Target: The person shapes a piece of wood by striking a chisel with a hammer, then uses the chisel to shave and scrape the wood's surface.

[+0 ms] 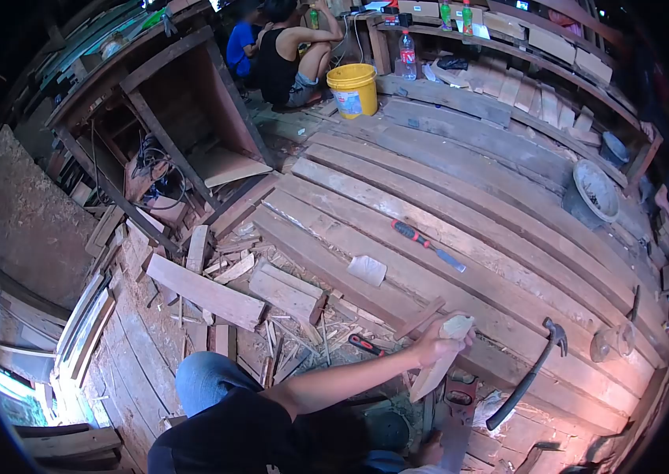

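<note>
My left hand [443, 344] is closed around a short wooden block [429, 382], held tilted above the planks. The block's pale, rough end [457, 325] sticks out past my fingers. At the bottom edge, my right hand [431, 450] shows only in part beside a handsaw [454, 442], its fingers hidden. Close below the block is the saw's red handle [461, 391]. To the right lies a claw hammer [530, 375] with a dark handle. A red-and-black-handled chisel [429, 246] rests farther up on the planks. Another red-and-black handle [366, 344] lies left of my left hand.
Offcuts [206, 291] and wood scraps cover the floor at left, near a wooden cabinet frame [141, 110]. A pale sheet [367, 270] lies on the planks [461, 213]. A yellow bucket [353, 91] stands at the back, near two seated people [287, 63]. A grey bucket [593, 192] is at right.
</note>
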{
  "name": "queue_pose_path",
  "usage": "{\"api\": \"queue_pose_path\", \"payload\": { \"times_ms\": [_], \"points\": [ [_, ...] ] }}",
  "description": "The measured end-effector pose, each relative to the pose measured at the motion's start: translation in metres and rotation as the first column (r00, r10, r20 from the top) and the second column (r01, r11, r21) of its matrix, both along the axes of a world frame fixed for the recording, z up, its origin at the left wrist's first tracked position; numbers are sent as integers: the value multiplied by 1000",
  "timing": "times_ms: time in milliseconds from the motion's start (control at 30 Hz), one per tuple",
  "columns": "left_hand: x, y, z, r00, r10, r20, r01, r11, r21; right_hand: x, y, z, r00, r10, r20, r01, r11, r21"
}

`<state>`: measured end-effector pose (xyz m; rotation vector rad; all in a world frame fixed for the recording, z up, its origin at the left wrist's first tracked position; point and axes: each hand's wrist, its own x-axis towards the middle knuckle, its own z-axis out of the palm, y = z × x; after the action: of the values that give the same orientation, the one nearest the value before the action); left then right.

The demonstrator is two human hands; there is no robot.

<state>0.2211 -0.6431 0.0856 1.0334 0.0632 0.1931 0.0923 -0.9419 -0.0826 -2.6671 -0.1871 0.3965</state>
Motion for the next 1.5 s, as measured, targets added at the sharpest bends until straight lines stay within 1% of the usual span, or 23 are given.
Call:
{"api": "queue_pose_path", "payload": {
  "times_ms": [67, 167, 267, 333, 467, 533, 667, 700, 733, 767, 833, 900, 967, 1000, 1067, 1100, 1200, 1267, 1300, 1333, 1400, 1467, 1500],
  "points": [
    [-1, -2, -1, 998, 18, -58, -22, 998, -66, 0, 0, 8, 999, -26, -46, 23, 998, -63],
    [-2, -2, -5, 984, 44, -170, -70, 986, -152, 5, 6, 37, 974, 114, -197, -132, 988, -78],
    [-2, 2, -14, 961, 49, -272, -95, 983, -160, 2, 6, 34, 979, 105, -173, -118, 991, -68],
    [-2, -1, -14, 922, 132, -364, -189, 974, -125, -1, -1, 13, 981, 190, 34, -185, 976, -112],
    [-1, 5, -25, 828, 95, -552, -206, 968, -142, 3, 3, 16, 979, 164, -124, -190, 953, -238],
    [-2, 6, -36, 780, 24, -625, -244, 932, -269, 2, 2, 16, 977, 206, -50, -212, 949, -235],
    [-7, 4, -27, 716, -42, -697, -290, 890, -352, 12, 22, 41, 994, 79, 70, -78, 997, -16],
    [-7, 3, -29, 696, -68, -715, -278, 892, -356, 17, 27, 54, 997, 77, -21, -74, 989, 126],
    [-8, 0, -29, 692, -57, -719, -279, 898, -340, 28, 33, 70, 991, 79, -105, -49, 963, 263],
    [-8, -1, -29, 692, -45, -721, -277, 905, -323, 33, 55, 91, 987, -39, -153, 126, 782, 611],
    [-4, -1, -39, 661, -43, -750, -272, 917, -292, 48, 64, 106, 932, 66, -356, 248, 601, 760],
    [-2, -1, -36, 637, -56, -769, -268, 919, -289, 53, 67, 102, 880, 121, -459, 306, 595, 743],
    [-1, -8, -35, 619, -43, -784, -280, 921, -272, 56, 80, 106, 927, 306, -216, -22, 620, 784],
    [0, -10, -35, 630, -12, -776, -258, 940, -224, 57, 87, 112, 927, 306, -219, -21, 623, 782],
    [-1, -13, -35, 666, 7, -746, -187, 970, -157, 60, 99, 136, 825, 253, -506, 177, 734, 655],
    [0, -14, -33, 662, 14, -749, -193, 969, -153, 58, 99, 131, 821, 259, -508, 175, 733, 657],
    [7, -13, -20, 671, 49, -740, 54, 992, 115, 51, 96, 113, 906, 279, -319, 6, 744, 668],
    [16, -1, -22, 715, 87, -694, 84, 974, 209, 50, 91, 109, 854, 244, -459, 217, 636, 741],
    [21, 6, -22, 757, 117, -643, 107, 948, 299, 51, 89, 110, 854, 243, -461, 219, 634, 741],
    [26, 14, -21, 771, 261, -581, 18, 903, 430, 52, 86, 112, 841, 225, -492, 268, 616, 741],
    [40, 35, -24, 695, 426, -579, -213, 892, 400, 54, 81, 109, 828, 196, -525, 327, 592, 737],
    [53, 70, -42, 684, 492, -539, -264, 855, 446, 58, 78, 109, 813, 175, -555, 366, 588, 721],
    [57, 85, -39, 678, 429, -597, -214, 892, 398, 60, 78, 112, 796, 156, -584, 401, 586, 704]
  ]
}}
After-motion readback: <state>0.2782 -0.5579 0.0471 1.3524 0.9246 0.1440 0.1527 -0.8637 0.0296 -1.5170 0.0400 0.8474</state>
